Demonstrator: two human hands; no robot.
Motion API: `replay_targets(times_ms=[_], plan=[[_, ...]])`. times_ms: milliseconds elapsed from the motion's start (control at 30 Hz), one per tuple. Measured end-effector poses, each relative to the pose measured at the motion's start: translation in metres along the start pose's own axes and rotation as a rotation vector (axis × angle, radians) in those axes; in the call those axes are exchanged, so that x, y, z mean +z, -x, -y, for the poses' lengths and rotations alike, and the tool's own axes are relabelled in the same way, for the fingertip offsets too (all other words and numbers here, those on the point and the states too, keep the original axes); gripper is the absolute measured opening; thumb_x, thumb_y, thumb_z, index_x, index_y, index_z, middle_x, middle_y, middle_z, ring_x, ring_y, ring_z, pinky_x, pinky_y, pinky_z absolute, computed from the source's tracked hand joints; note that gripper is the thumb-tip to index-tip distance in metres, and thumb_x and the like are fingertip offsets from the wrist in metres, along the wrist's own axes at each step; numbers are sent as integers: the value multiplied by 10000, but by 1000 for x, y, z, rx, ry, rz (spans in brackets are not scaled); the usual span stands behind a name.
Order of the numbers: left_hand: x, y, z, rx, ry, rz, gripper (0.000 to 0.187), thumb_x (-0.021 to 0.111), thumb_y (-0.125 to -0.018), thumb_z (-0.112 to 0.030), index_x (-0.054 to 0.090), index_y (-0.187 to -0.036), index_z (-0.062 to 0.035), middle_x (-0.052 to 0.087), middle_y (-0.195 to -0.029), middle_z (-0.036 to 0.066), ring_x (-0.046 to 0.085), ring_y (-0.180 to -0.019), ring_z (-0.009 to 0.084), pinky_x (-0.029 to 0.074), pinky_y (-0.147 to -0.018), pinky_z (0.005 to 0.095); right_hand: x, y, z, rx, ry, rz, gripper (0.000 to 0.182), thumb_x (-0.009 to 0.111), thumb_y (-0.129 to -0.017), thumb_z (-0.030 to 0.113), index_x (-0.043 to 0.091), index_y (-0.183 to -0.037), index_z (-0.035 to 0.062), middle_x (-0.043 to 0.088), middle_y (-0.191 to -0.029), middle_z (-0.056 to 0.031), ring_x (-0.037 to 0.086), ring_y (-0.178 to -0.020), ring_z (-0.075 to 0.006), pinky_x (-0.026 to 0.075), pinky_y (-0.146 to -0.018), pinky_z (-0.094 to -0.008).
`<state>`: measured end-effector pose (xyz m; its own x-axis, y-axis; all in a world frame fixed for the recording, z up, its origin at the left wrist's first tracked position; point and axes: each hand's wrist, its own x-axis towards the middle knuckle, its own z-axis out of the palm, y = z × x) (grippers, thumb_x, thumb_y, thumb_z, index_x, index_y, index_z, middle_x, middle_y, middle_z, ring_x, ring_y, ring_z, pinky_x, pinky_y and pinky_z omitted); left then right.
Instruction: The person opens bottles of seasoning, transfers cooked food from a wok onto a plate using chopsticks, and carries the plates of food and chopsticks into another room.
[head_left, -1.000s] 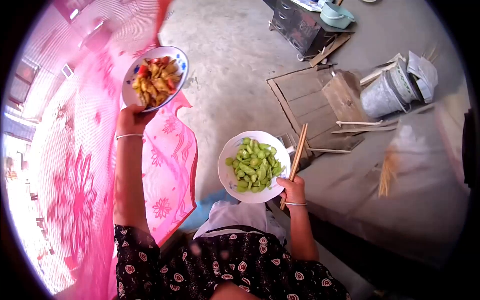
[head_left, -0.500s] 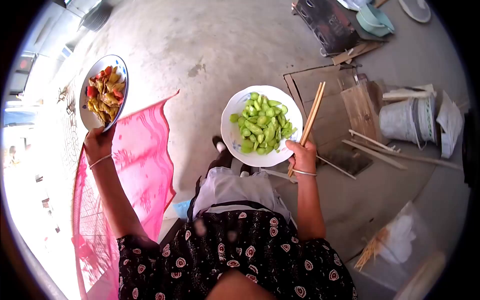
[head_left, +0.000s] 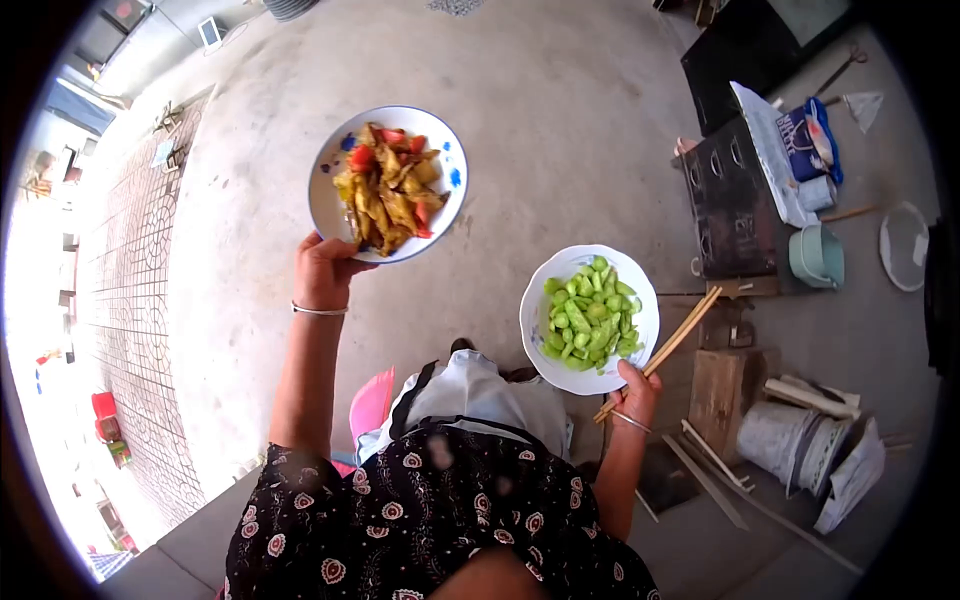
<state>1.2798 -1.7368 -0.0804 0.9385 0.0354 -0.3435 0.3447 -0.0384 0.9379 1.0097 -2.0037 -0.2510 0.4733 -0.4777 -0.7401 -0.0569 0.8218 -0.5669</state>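
My left hand (head_left: 326, 272) is closed on the lower left rim of a white plate with a blue edge (head_left: 456, 178), which carries cooked yellow-brown food with red pieces (head_left: 392, 190). Lower and to the right, my right hand (head_left: 634, 392) grips a white scalloped plate (head_left: 537, 312) by its lower right rim. Sliced green vegetables (head_left: 592, 315) lie on this plate. A pair of wooden chopsticks (head_left: 687, 328) is also in my right hand, slanting up to the right beside the plate. The two plates are apart.
A dark stove-like box (head_left: 735, 200) stands at the right, with a light green bucket (head_left: 816, 257) beside it. Nearer are a wooden block (head_left: 722, 400), sticks (head_left: 705, 475) and a whitish bucket (head_left: 785, 445). Pink cloth (head_left: 371, 405) shows by my left side.
The view has shifted. The left plate now appears farther right and faces up more; the right plate appears lower and farther right. Most of the pink cloth has left view.
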Motion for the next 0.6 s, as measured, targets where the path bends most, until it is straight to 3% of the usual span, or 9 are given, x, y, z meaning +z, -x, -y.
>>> replay_targets(times_ms=[33, 167, 267, 467, 533, 600], plan=[[-67, 23, -15, 5, -13, -22, 350, 445, -654, 40, 508, -987, 127, 603, -884, 206, 633, -675, 305, 572, -592, 364, 20, 49, -58, 34, 17, -13, 153, 634, -703, -3, 582, -842, 32, 598, -698, -37, 506, -463, -83, 257, -315, -186], [-57, 27, -20, -23, -11, -4, 358, 436, -651, 58, 499, -999, 119, 596, -884, 203, 626, -677, 308, 568, -574, 380, 36, 51, -56, 38, 48, -61, 143, 638, -698, 3, 589, -830, 27, 600, -700, -45, 508, -464, -87, 271, -315, -187], [-55, 33, -35, -29, -18, -7, 370, 434, -651, 61, 494, -1011, 119, 591, -901, 204, 630, -690, 306, 570, -575, 388, 48, 58, -41, 21, 41, 17, 137, 640, -701, 7, 593, -829, 21, 597, -694, -44, 506, -463, -88, 271, -315, -187], [-34, 36, -46, 31, 39, -40, 349, 423, -633, 61, 514, -964, 123, 596, -880, 199, 636, -686, 311, 579, -575, 393, 78, 11, -1, -55, -6, 217, 127, 619, -730, 0, 601, -853, 21, 586, -689, -25, 488, -463, -65, 268, -325, -188], [-57, -32, -6, -90, 56, -115, 341, 427, -623, 55, 523, -943, 123, 598, -862, 198, 636, -672, 309, 581, -566, 388, 116, -42, -27, 13, 78, 172, 120, 623, -732, 3, 600, -848, 22, 586, -691, -22, 481, -462, -60, 271, -328, -188], [-58, -35, -10, -85, 76, -132, 360, 424, -614, 50, 518, -953, 129, 597, -865, 204, 637, -680, 316, 584, -577, 392, 138, -54, -7, 15, 116, 174, 117, 628, -731, 7, 599, -843, 22, 586, -694, -21, 475, -462, -57, 274, -330, -187]])
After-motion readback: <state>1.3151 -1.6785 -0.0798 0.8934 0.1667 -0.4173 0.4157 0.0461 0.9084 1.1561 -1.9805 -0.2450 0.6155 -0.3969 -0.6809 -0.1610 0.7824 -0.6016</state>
